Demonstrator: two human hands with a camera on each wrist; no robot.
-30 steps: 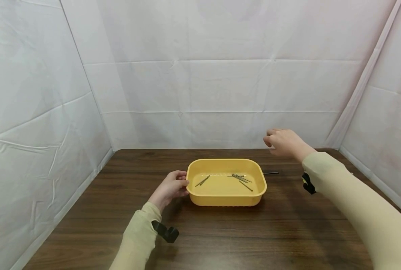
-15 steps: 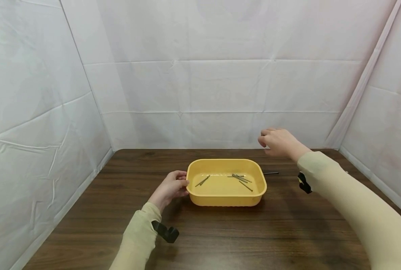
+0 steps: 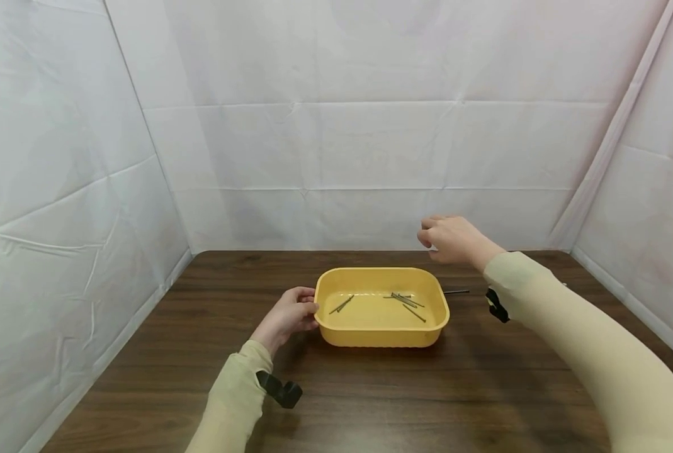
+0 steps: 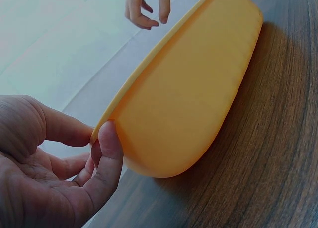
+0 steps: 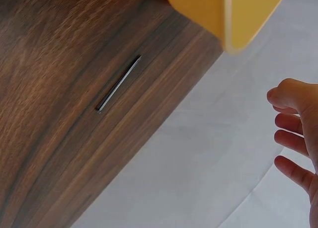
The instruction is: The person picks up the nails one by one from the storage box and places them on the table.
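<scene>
Dark wood-grain table, enclosed on three sides by creased white sheet walls.

Left hand at the left end of a shallow yellow plastic rectangular tray: thumb and fingers pinched on the thin rim, seemingly to steady the tray against sliding. Black strap of a wrist camera below the pale green sleeve.

Tray flat on the table near its centre, long side toward the viewer, walls low and corners rounded. Inside: several thin dark metal nails, loose on the floor of the tray. One pair crossed toward the left part, a larger overlapping cluster right of centre. No exact count possible at this resolution.

Just beyond the right end of the tray, a single dark nail flat on the bare wood, apart from the tray wall; same nail in the right wrist view, lying alone on the grain.

Right hand raised in the air above and behind the right rear corner of the tray, touching nothing visible. Fingers loosely curled and slightly apart, nothing seen between them in the right wrist view; thumb and forefinger near each other in the left wrist view, contents, if any, too small to tell.
</scene>
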